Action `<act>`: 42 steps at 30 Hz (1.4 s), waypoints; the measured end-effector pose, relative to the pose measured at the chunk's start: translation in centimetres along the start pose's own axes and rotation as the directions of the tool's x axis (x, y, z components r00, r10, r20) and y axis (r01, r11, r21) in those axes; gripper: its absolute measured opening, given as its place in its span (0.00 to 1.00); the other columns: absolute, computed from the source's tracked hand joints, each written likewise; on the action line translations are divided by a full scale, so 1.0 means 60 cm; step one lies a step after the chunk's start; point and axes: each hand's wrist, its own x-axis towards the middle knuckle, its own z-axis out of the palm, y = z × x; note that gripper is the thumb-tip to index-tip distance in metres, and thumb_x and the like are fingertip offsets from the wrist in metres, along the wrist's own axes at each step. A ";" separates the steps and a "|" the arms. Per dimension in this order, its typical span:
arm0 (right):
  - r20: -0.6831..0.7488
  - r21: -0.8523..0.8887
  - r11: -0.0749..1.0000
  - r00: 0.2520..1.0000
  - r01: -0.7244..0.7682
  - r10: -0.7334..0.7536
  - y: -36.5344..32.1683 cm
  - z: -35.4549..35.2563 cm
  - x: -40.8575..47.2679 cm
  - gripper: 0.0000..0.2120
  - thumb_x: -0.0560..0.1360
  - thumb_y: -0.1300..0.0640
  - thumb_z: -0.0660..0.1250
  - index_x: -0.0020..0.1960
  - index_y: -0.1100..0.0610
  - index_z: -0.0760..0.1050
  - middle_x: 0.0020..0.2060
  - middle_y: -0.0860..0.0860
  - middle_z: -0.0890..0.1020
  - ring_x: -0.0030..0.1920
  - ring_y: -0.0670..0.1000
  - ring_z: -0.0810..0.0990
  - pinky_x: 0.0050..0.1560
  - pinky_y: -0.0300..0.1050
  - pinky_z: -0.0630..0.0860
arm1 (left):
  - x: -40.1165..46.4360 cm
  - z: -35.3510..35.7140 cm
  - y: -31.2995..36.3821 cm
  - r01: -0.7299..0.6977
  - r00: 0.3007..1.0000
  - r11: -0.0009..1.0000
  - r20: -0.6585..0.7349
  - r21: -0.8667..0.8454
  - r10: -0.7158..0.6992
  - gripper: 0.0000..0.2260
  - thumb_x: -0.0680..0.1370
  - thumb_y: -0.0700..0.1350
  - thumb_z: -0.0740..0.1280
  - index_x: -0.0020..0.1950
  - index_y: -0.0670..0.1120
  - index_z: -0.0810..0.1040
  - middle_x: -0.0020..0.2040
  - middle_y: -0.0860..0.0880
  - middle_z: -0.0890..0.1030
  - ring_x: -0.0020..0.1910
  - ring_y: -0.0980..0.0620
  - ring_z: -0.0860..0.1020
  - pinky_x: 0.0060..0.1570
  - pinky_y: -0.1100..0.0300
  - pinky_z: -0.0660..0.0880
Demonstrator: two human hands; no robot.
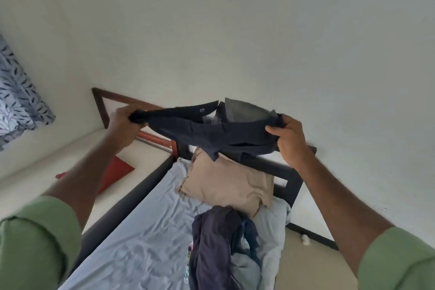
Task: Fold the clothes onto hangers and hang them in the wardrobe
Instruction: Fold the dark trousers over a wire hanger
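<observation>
both arms reach forward, raised; left hand (122, 122) and right hand (288, 139) each grip with curled fingers.

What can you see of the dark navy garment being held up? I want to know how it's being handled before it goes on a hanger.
The dark navy garment looks like soft woven cloth with a small button and a grey inner lining or pocket showing near its top edge. It is stretched sideways in the air above the bed, sagging in the middle, a corner hanging down. The left hand grips one end, the right hand pinches the other. No hanger is visible.

A tan pillow (227, 186) lies on the bed (141, 231); a patterned curtain (18, 99) hangs left.
</observation>
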 end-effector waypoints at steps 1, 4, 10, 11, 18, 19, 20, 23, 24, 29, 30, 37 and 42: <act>0.013 -0.046 0.998 0.998 -0.053 0.053 0.041 0.008 -0.036 0.10 0.70 0.75 0.69 0.42 0.61 0.80 0.38 0.55 0.85 0.42 0.55 0.84 0.46 0.49 0.80 | -0.048 0.004 -0.046 0.038 0.998 0.999 0.039 0.028 -0.039 0.13 0.70 0.30 0.72 0.41 0.48 0.79 0.37 0.45 0.80 0.38 0.47 0.77 0.38 0.59 0.70; 0.062 -0.135 0.972 0.977 -0.195 0.204 0.176 0.029 -0.155 0.10 0.68 0.74 0.72 0.45 0.61 0.82 0.40 0.57 0.85 0.43 0.56 0.84 0.47 0.49 0.81 | -0.207 0.023 -0.182 0.144 0.979 0.979 0.123 0.143 -0.162 0.10 0.69 0.30 0.71 0.39 0.45 0.81 0.34 0.45 0.81 0.37 0.44 0.78 0.41 0.53 0.73; 0.139 -0.385 0.820 0.852 -0.423 0.505 0.477 0.036 -0.408 0.07 0.70 0.71 0.75 0.41 0.61 0.82 0.36 0.55 0.82 0.41 0.54 0.79 0.47 0.50 0.75 | -0.569 0.071 -0.423 0.316 0.846 0.871 0.303 0.377 -0.438 0.13 0.70 0.30 0.69 0.35 0.47 0.74 0.30 0.47 0.77 0.33 0.41 0.76 0.34 0.52 0.69; 0.155 -0.420 0.797 0.831 -0.434 0.534 0.519 0.038 -0.445 0.06 0.70 0.71 0.75 0.42 0.62 0.82 0.35 0.54 0.81 0.39 0.52 0.78 0.45 0.49 0.74 | -0.625 0.079 -0.457 0.345 0.812 0.846 0.324 0.407 -0.486 0.13 0.70 0.30 0.68 0.35 0.47 0.73 0.30 0.47 0.76 0.33 0.41 0.75 0.33 0.52 0.68; 0.203 -0.537 0.683 0.710 -0.495 0.674 0.712 0.041 -0.678 0.12 0.69 0.74 0.76 0.40 0.58 0.83 0.34 0.45 0.83 0.37 0.43 0.79 0.43 0.37 0.75 | -0.920 0.140 -0.602 0.338 0.706 0.759 0.384 0.557 -0.596 0.10 0.71 0.33 0.69 0.42 0.48 0.78 0.35 0.47 0.78 0.38 0.38 0.78 0.37 0.51 0.70; 0.236 -0.569 0.672 0.688 -0.475 0.686 0.726 0.040 -0.701 0.15 0.68 0.74 0.76 0.42 0.54 0.84 0.36 0.45 0.86 0.39 0.42 0.82 0.45 0.34 0.77 | -0.942 0.145 -0.616 0.293 0.731 0.770 0.387 0.567 -0.562 0.10 0.71 0.31 0.68 0.44 0.46 0.79 0.37 0.45 0.80 0.39 0.38 0.79 0.38 0.51 0.71; 0.277 -0.603 0.664 0.664 -0.442 0.694 0.743 0.039 -0.727 0.17 0.67 0.73 0.78 0.44 0.51 0.85 0.39 0.44 0.87 0.42 0.41 0.84 0.49 0.34 0.78 | -0.967 0.150 -0.631 0.209 0.757 0.791 0.417 0.575 -0.503 0.12 0.69 0.30 0.67 0.45 0.45 0.80 0.38 0.45 0.81 0.39 0.38 0.79 0.38 0.51 0.71; 0.368 -0.708 0.630 0.595 -0.319 0.715 0.801 0.024 -0.801 0.19 0.66 0.68 0.81 0.46 0.45 0.85 0.46 0.33 0.85 0.52 0.36 0.83 0.69 0.32 0.66 | -1.029 0.145 -0.672 -0.061 0.764 0.814 0.551 0.578 -0.334 0.15 0.60 0.31 0.60 0.40 0.46 0.77 0.34 0.51 0.79 0.37 0.43 0.80 0.37 0.56 0.61; 0.393 -0.737 0.616 0.565 -0.278 0.725 0.816 0.018 -0.821 0.18 0.67 0.67 0.81 0.46 0.44 0.85 0.47 0.29 0.84 0.55 0.35 0.82 0.71 0.32 0.59 | -1.043 0.138 -0.680 -0.097 0.752 0.807 0.574 0.582 -0.324 0.15 0.60 0.33 0.60 0.40 0.47 0.77 0.35 0.53 0.79 0.38 0.45 0.79 0.38 0.56 0.59; 0.484 -0.750 0.628 0.474 -0.210 0.736 0.869 0.021 -0.897 0.14 0.67 0.64 0.81 0.50 0.53 0.87 0.51 0.33 0.82 0.60 0.31 0.78 0.75 0.36 0.52 | -1.102 0.111 -0.715 -0.085 0.694 0.747 0.577 0.660 -0.430 0.12 0.66 0.32 0.60 0.40 0.49 0.75 0.41 0.53 0.82 0.46 0.46 0.80 0.42 0.54 0.57; 0.505 -0.754 0.632 0.457 -0.180 0.732 0.877 0.027 -0.909 0.14 0.68 0.63 0.80 0.52 0.53 0.87 0.55 0.35 0.82 0.61 0.30 0.76 0.76 0.37 0.52 | -1.117 0.111 -0.722 -0.037 0.676 0.714 0.544 0.699 -0.498 0.15 0.68 0.30 0.60 0.42 0.49 0.74 0.45 0.52 0.82 0.48 0.44 0.79 0.43 0.53 0.59; 0.469 -0.880 0.475 0.196 0.021 0.861 0.907 0.050 -0.950 0.22 0.69 0.70 0.62 0.57 0.54 0.82 0.72 0.49 0.75 0.76 0.46 0.66 0.80 0.49 0.49 | -1.184 0.202 -0.701 0.390 0.434 0.578 0.410 0.717 -0.802 0.13 0.77 0.41 0.68 0.59 0.52 0.75 0.56 0.50 0.84 0.56 0.42 0.80 0.55 0.51 0.69; 0.426 -0.892 0.450 0.396 0.034 0.814 0.917 0.100 -0.938 0.14 0.72 0.68 0.65 0.53 0.55 0.82 0.50 0.48 0.85 0.52 0.52 0.82 0.53 0.44 0.77 | -1.198 0.288 -0.649 0.770 0.340 0.485 0.377 0.415 -0.862 0.05 0.73 0.38 0.74 0.48 0.42 0.83 0.42 0.48 0.82 0.43 0.48 0.79 0.40 0.59 0.71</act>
